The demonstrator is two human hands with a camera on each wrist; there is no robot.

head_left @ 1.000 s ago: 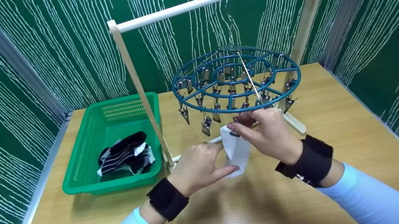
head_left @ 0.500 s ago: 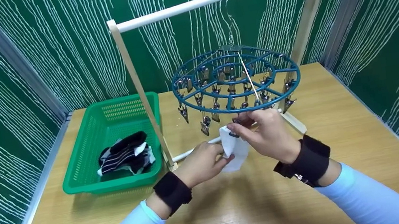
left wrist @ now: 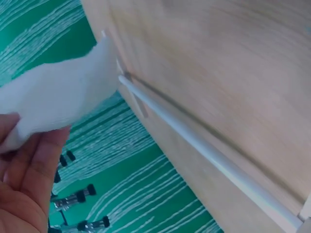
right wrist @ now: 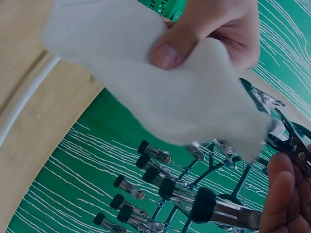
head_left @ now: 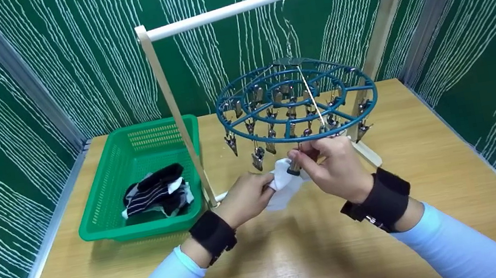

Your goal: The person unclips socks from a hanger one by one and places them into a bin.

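Note:
A white sock [head_left: 283, 185] hangs below the front rim of a round blue clip hanger [head_left: 300, 138]. My left hand [head_left: 245, 199] pinches it, the thumb lying on the cloth in the right wrist view. My right hand [head_left: 334, 165] holds a metal clip [head_left: 294, 165] with a dark tip under the rim. Seen from the right wrist, the sock's narrow end [right wrist: 255, 133] meets a dark-tipped clip [right wrist: 291, 143] beside my right fingers [right wrist: 282, 189]. Whether that clip bites the cloth I cannot tell. The left wrist view shows the sock [left wrist: 58, 92] stretching away from my fingers.
A wooden stand with a white rod [head_left: 227, 10] carries the hanger, from which several more clips [head_left: 258, 158] dangle. To the left, a green basket [head_left: 98, 197] holds dark and striped socks [head_left: 157, 193]. A lower white bar [left wrist: 194, 143] crosses near the table.
My left hand has gone from spread thumb and fingers to pinching the sock, drawing its upper part leftward. My right hand stays at the clip, which now shows more clearly.

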